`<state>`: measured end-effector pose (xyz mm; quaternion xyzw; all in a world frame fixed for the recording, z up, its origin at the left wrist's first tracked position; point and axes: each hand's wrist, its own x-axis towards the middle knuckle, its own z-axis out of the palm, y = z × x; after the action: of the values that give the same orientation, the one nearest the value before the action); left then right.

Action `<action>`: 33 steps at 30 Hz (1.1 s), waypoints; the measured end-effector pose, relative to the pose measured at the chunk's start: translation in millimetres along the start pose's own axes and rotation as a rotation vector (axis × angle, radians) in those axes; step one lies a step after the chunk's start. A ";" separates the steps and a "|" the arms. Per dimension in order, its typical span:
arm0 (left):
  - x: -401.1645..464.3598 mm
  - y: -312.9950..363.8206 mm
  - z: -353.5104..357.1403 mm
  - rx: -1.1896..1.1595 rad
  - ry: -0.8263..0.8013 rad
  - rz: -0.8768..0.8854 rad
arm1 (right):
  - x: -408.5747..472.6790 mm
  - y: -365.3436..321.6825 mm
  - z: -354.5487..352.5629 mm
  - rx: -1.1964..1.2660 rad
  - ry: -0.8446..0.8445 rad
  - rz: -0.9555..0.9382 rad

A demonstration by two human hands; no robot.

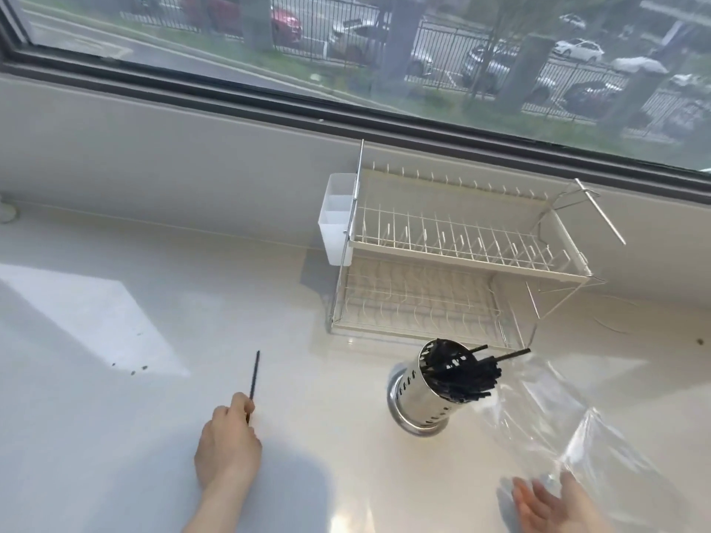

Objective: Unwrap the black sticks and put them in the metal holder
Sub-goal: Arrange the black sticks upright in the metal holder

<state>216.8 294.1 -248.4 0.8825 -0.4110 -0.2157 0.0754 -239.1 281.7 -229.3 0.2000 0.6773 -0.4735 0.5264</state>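
A perforated metal holder (417, 403) stands on the white counter, right of centre, packed with several black sticks (459, 375) leaning to the right. My left hand (227, 442) pinches the lower end of a single black stick (254, 373), which points up and away over the counter. At the bottom right, my right hand (554, 505) is blurred, its fingers spread, at the near edge of a clear plastic wrapper (558, 413) that lies crumpled just right of the holder. Whether that hand touches the wrapper is unclear.
A white two-tier dish rack (454, 263) with a small plastic cup box (336, 217) on its left side stands behind the holder, against the window sill wall. A few dark specks (132, 369) lie on the counter at the left.
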 end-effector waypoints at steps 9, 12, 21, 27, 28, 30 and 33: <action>-12.8 98.0 -20.1 -0.657 -0.048 0.322 | -55.3 -19.8 16.7 -0.268 -0.128 -0.299; -26.3 163.0 -48.5 -0.865 -0.054 0.508 | -85.6 -38.4 48.3 -0.390 -0.237 -0.573; -66.6 246.8 -44.9 -0.695 -0.019 0.916 | -133.2 -37.3 112.1 -0.594 -0.536 -1.137; -67.4 235.9 -7.2 -0.446 -0.027 0.872 | -115.6 -7.3 129.0 -0.671 -0.317 -1.314; -68.0 235.7 -5.8 -0.455 -0.064 0.864 | -114.1 -4.2 130.6 -0.690 -0.298 -1.340; -69.0 234.6 -8.8 -0.491 -0.130 0.892 | -110.1 -0.5 130.0 -0.693 -0.300 -1.353; -69.0 232.7 -20.1 -0.702 -0.139 0.843 | -102.8 1.8 119.8 -0.628 -0.390 -1.252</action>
<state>25.2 194.1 -136.2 0.5470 -0.6361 -0.3488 0.4177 -137.4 203.8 -137.0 -0.4736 0.6624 -0.4965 0.3008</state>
